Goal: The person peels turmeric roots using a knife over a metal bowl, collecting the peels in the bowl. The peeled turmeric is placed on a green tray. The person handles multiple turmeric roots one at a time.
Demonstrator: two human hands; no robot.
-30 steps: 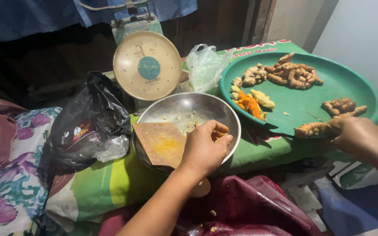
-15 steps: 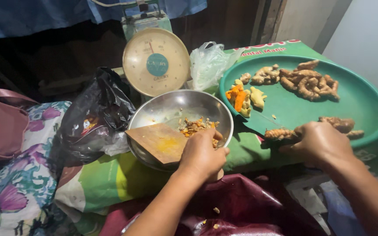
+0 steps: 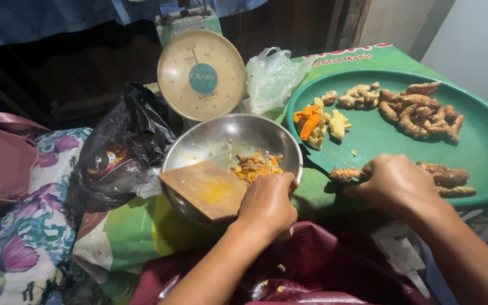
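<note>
My left hand (image 3: 268, 202) grips the near end of a small wooden cutting board (image 3: 205, 188) that leans into a steel bowl (image 3: 221, 138). Chopped orange and yellow root pieces (image 3: 253, 164) lie in the bowl beside the board. My right hand (image 3: 397, 184) is closed around a brown root (image 3: 344, 174) and a knife, whose thin blade (image 3: 329, 155) points toward the bowl, at the near rim of a big round green tray (image 3: 481, 158).
The tray holds a heap of whole roots (image 3: 416, 107) and cut orange and pale pieces (image 3: 317, 121). Behind the bowl stands a dial kitchen scale (image 3: 201, 73). A clear plastic bag (image 3: 272, 76), a black plastic bag (image 3: 122, 147) and a pink bag (image 3: 1, 158) surround it.
Chopped pieces have slid off the board into the bowl. My right hand has moved left along the tray rim toward the bowl, still holding the root.
</note>
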